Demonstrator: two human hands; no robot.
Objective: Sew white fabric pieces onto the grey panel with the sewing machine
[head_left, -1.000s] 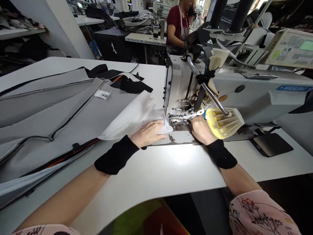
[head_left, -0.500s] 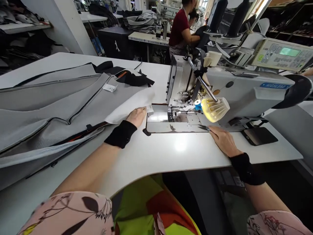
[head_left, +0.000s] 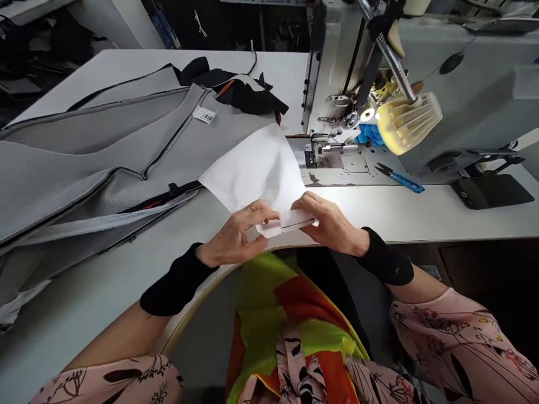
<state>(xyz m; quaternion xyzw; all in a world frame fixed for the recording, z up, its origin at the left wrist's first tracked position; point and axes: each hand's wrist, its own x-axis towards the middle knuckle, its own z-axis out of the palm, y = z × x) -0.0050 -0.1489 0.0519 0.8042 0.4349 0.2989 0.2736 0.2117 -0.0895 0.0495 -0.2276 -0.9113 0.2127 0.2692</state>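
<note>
A white fabric piece (head_left: 256, 168) spreads from the grey material toward the table's front edge. Its near edge is turned up into a narrow folded strip (head_left: 290, 220) with a thin dark line along it. My left hand (head_left: 240, 233) has its fingers and thumb at the left end of this strip. At the right end, my right hand (head_left: 330, 221) is closed on the same strip, its fingertips partly hidden behind the fabric. Thread snips (head_left: 401, 178) with blue handles lie on the sewing machine's bed, beyond my right hand.
A large grey sewn piece (head_left: 164, 129) with black piping and a white label (head_left: 204, 115) covers the table's left side. The sewing machine (head_left: 337, 67) stands at the back right, its lit lamp (head_left: 408, 123) hanging over the bed. A dark phone-like slab (head_left: 492, 191) lies at the right.
My right hand has let go of the snips, now on the machine bed, and moved left to the white fabric. My left hand has come nearer. The view has tilted down.
</note>
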